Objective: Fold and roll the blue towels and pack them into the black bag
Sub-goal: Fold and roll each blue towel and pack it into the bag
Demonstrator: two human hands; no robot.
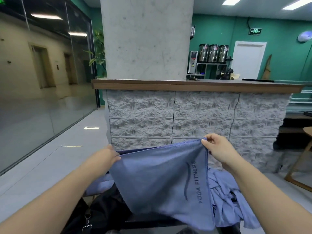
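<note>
Left hand [108,155] pinches the top left corner of a blue towel [162,181], fingers [116,156] curled tight on the hem. Right hand [217,149] pinches the top right corner, thumb and forefinger closed on the edge, the other fingers loosely curled behind it. The towel hangs doubled between the two hands, stretched along its top edge, held up in the air in front of the person; dark print "YOGA FITNESS" with a curved logo runs down its right side. Under it to the right lies a heap of crumpled blue towels [228,200], unfolded. A further bit of blue cloth [99,183] shows low left, behind the held towel. The black bag [104,210] sits below left, partly hidden by the hanging towel, a metal strap clip [87,222] at its near side. Beyond stands a stone-faced bar counter [185,119] with a wooden top, a concrete pillar [146,38] rising from it, and three steel urns [213,53] behind. A wooden chair leg [302,159] sits at the right edge.
</note>
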